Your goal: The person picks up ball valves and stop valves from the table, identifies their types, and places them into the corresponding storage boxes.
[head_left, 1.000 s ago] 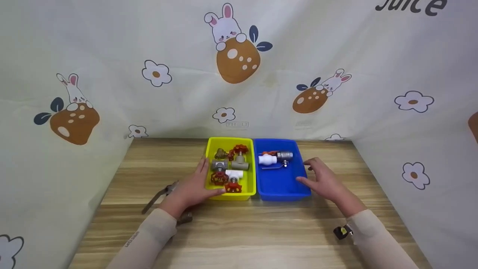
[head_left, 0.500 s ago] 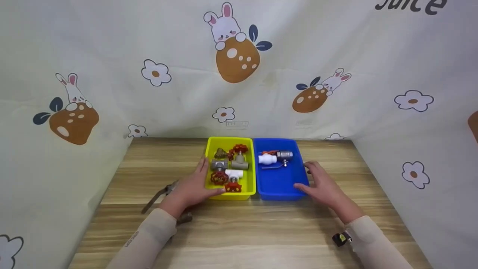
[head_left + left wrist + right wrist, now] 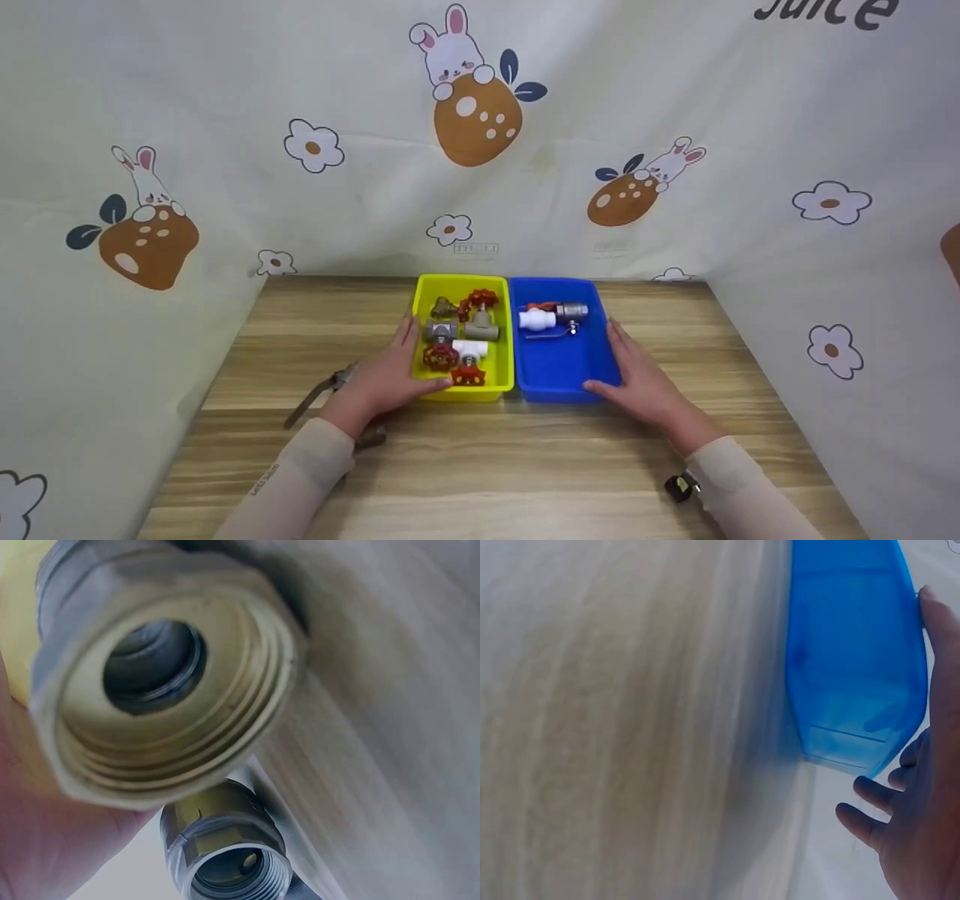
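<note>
My left hand (image 3: 382,379) rests against the left side of a yellow bin (image 3: 484,394), its fingers extended and its thumb over the near rim. Inside that bin lie several valves with red handwheels, among them a white valve (image 3: 470,350) and a grey one (image 3: 482,330). My right hand (image 3: 641,382) lies along the right side of a blue bin (image 3: 559,367), with straight fingers and the thumb at the near rim. The blue bin holds a white valve (image 3: 537,321) and a metal ball valve (image 3: 572,313) with a lever; something orange-red shows behind them.
A long-handled metal valve (image 3: 315,397) and a brass-coloured fitting (image 3: 371,436) lie on the wooden table (image 3: 510,472), partly hidden by my left arm. Two threaded metal ends, the larger one (image 3: 165,690) closest, fill much of the left wrist view. Behind the bins hangs a printed curtain (image 3: 360,210).
My right hand has moved in from the right; its fingers straightened along the blue bin's side and the thumb slid left at the near rim. The left hand stays put.
</note>
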The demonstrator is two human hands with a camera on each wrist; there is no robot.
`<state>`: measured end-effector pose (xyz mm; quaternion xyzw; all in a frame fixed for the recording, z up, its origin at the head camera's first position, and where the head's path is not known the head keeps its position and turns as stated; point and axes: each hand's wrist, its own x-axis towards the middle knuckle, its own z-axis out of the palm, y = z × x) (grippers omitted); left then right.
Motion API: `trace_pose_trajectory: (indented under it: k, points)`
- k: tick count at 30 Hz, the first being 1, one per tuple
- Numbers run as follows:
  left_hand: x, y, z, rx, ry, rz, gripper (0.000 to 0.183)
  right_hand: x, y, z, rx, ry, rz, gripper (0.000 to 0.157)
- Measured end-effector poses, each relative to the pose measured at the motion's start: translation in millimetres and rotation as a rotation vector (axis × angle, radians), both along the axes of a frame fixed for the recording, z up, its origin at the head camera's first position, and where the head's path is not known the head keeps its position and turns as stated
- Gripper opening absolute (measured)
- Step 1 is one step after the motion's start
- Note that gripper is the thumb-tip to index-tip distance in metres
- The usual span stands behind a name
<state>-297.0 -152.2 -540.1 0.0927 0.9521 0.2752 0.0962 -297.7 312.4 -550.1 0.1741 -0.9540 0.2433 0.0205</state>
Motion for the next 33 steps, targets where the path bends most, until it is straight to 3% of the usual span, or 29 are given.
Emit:
trace_pose_trajectory:
  k: [7,16,28,33]
  points:
    - [1.4,2.0,0.8,-0.015,0.03,-0.017,0.14,4.1,4.3,-4.4,0.033,0.043,0.051,0.111]
    - [2.5,1.8,0.0,-0.007,0.024,-0.015,0.14,5.3,3.6,-6.1,0.056,0.038,0.04,0.112]
    - [1.2,-6.1,9.9,0.068,-0.028,-0.017,0.139,1.1,3.1,-8.4,0.04,-0.011,0.036,0.11]
    - [4.7,-23.6,21.6,0.102,0.036,-0.036,0.129,1.6,3.9,-6.8,0.043,-0.024,0.023,0.111]
